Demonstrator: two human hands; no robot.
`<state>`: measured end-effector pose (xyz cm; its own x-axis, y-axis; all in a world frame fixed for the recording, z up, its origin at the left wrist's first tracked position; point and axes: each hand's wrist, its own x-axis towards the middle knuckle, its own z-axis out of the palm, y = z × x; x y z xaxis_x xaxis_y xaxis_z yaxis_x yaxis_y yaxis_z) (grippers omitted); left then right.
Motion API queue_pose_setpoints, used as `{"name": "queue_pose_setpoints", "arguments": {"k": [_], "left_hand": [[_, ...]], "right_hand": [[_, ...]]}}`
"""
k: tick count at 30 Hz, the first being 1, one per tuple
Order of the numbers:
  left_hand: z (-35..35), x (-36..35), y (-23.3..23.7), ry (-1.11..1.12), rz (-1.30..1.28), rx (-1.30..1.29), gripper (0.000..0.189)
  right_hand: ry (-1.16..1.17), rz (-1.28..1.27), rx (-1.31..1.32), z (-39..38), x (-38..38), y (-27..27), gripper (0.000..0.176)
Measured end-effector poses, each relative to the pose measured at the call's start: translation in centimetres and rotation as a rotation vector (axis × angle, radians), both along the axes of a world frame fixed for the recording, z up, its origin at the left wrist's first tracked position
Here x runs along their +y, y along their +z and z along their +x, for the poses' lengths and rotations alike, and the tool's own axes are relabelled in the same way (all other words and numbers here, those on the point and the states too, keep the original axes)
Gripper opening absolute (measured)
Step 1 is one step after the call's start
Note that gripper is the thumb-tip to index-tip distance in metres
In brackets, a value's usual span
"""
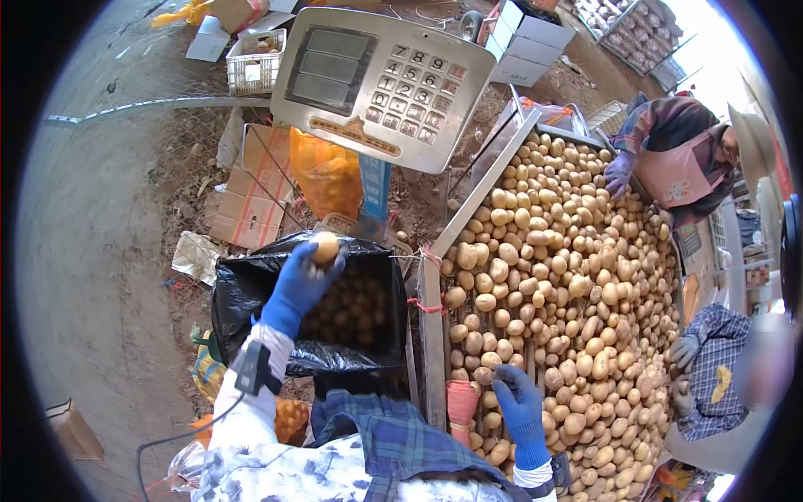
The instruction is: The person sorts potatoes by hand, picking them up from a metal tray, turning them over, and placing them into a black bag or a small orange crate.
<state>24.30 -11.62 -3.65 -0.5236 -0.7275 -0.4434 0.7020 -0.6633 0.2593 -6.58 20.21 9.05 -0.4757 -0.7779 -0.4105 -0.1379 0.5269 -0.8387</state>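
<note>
My left hand [303, 283], in a blue glove, holds a potato [324, 248] over a box lined with a black plastic bag [238, 305]. Inside the box lie several potatoes [355, 308] in shadow. My right hand [520, 407], also gloved in blue, is over the near left part of a large sorting table heaped with potatoes [585, 293]. Its fingers are apart and nothing shows in them. Beside it, a pink cloth wrapping [462, 403] covers something at the table's edge.
A scale display with keypad [381, 84] stands ahead. The table's metal rim [481, 197] separates box and potatoes. One person [682, 159] works at the far right, another [715, 368] at the near right. Cardboard [251, 197] and an orange bag [324, 176] lie beyond the box.
</note>
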Motion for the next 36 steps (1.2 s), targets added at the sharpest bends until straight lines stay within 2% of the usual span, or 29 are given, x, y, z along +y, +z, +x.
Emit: {"name": "queue_pose_setpoints", "arguments": {"k": [2, 4, 7, 9, 10, 12, 15, 17, 19, 21, 25, 27, 29, 31, 33, 35, 36], "left_hand": [[-1.2, -4.0, -0.6, 0.077, -0.058, -0.006, 0.047], [-1.8, -9.4, -1.8, 0.066, -0.225, -0.067, 0.048], [-3.5, -16.6, 0.4, 0.121, -0.282, -0.009, 0.045], [-4.5, -18.4, 3.1, 0.286, -0.207, -0.085, 0.045], [-4.7, -18.6, 2.8, 0.279, -0.209, -0.084, 0.045], [-5.4, -18.5, 1.9, 0.244, -0.371, -0.122, 0.051], [-7.5, -12.3, 2.7, 0.145, -0.278, -0.269, 0.044], [-7.7, -8.3, 0.5, -0.046, -0.235, -0.153, 0.048], [-8.8, -3.6, 0.3, -0.222, -0.118, 0.188, 0.052], [-11.3, 1.5, 2.1, -0.241, 0.039, 0.116, 0.052], [-15.9, 8.0, 2.8, -0.454, 0.058, 0.266, 0.059], [-18.0, 10.4, 3.3, -0.59, 0.039, 0.4, 0.061], [-19.8, 11.9, 3.2, -0.66, 0.047, 0.376, 0.061], [-21.3, 13.2, 3.4, -0.787, 0.052, 0.314, 0.063], [-22.3, 14.2, 3.8, -0.817, 0.045, 0.32, 0.063], [-23.0, 14.9, 3.9, -0.874, 0.087, 0.344, 0.062], [-23.4, 15.2, 3.6, -0.903, 0.099, 0.375, 0.062]], "right_hand": [[-0.001, -0.005, 0.006, 0.2, 0.0, 0.1, 0.033], [0.004, -0.003, 0.009, 0.2, 0.1, 0.1, 0.033], [0.004, 0.003, 0.012, 0.2, 0.2, 0.2, 0.033], [0.005, 0.005, 0.014, 0.3, 0.2, 0.3, 0.033], [-0.017, -0.003, 0.0, 0.5, 0.2, 0.3, 0.032], [-0.051, -0.01, -0.015, 0.5, 0.6, 0.1, 0.031], [-0.039, -0.002, 0.024, 0.2, 1.2, -0.7, 0.03], [-0.062, -0.005, -0.021, 0.0, 1.5, -0.6, 0.029], [-0.048, -0.017, 0.01, -0.4, 1.9, -1.0, 0.029], [0.016, -0.016, 0.162, -0.9, 1.9, -0.9, 0.03], [0.0, 0.108, 0.122, -1.7, 0.8, 1.4, 0.03], [0.063, -0.07, 0.261, -2.3, 1.2, 0.5, 0.026], [0.055, -0.061, 0.312, -3.9, 1.5, 1.5, 0.026], [-0.014, -0.025, 0.552, -6.6, 2.6, 1.8, 0.028], [-0.05, 0.047, 0.894, -11.1, 4.8, 1.4, 0.033], [-0.075, 0.488, 1.229, -14.5, 5.3, 2.9, 0.042], [-0.076, 0.488, 1.228, -15.4, 5.3, 2.8, 0.042]]}}
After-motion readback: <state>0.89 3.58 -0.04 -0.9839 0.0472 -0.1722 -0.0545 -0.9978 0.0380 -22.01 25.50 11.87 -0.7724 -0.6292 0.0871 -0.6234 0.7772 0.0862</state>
